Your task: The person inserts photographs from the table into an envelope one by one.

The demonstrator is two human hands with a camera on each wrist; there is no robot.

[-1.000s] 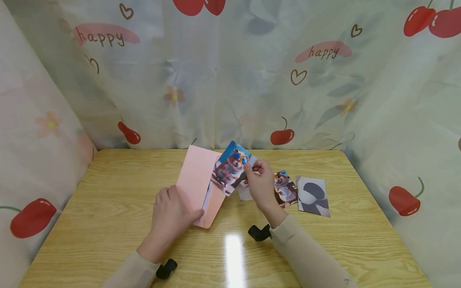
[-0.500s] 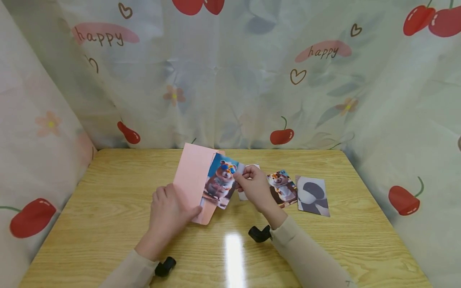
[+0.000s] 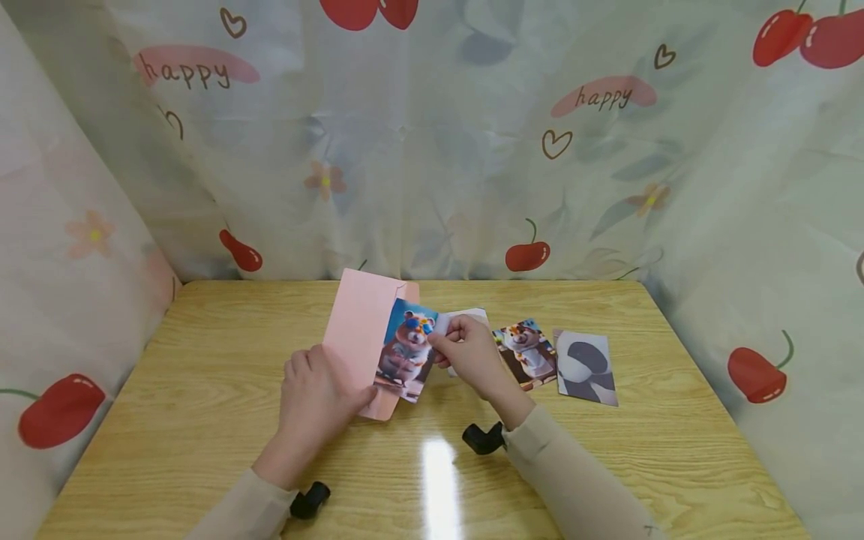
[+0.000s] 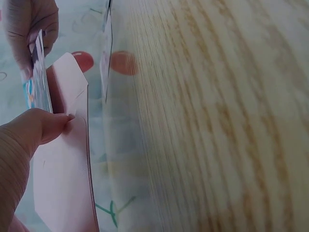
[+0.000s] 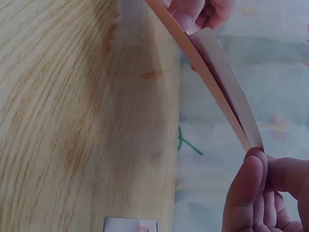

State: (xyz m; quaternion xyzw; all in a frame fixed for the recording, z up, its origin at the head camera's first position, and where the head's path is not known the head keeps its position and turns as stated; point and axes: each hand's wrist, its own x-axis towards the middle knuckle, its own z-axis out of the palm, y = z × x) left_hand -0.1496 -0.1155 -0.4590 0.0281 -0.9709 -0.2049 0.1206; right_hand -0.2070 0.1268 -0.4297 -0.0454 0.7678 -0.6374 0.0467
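Observation:
In the head view my left hand [image 3: 317, 394] grips a pink envelope [image 3: 361, 315], its thumb lying over the front near the mouth. The envelope is held up at a tilt, its mouth and flap facing right. My right hand [image 3: 472, 358] pinches the right edge of a photo card [image 3: 407, 349] showing a furry animal in blue sunglasses. The photo's left edge lies along the envelope's mouth; I cannot tell whether it is inside. In the left wrist view the photo [image 4: 42, 84] stands against the flap side of the envelope [image 4: 63, 179], near the left thumb.
On the wooden table [image 3: 202, 420], right of the envelope, lie a pale card [image 3: 475, 313] partly behind my right hand, a hamster photo [image 3: 529, 352] and a grey-and-white picture card [image 3: 586, 367]. A cherry-print curtain [image 3: 405, 150] stands behind the table and along both sides.
My right hand has brought the photo left and down, turning it more upright, up to the envelope's mouth. The envelope has shifted slightly left in my left hand.

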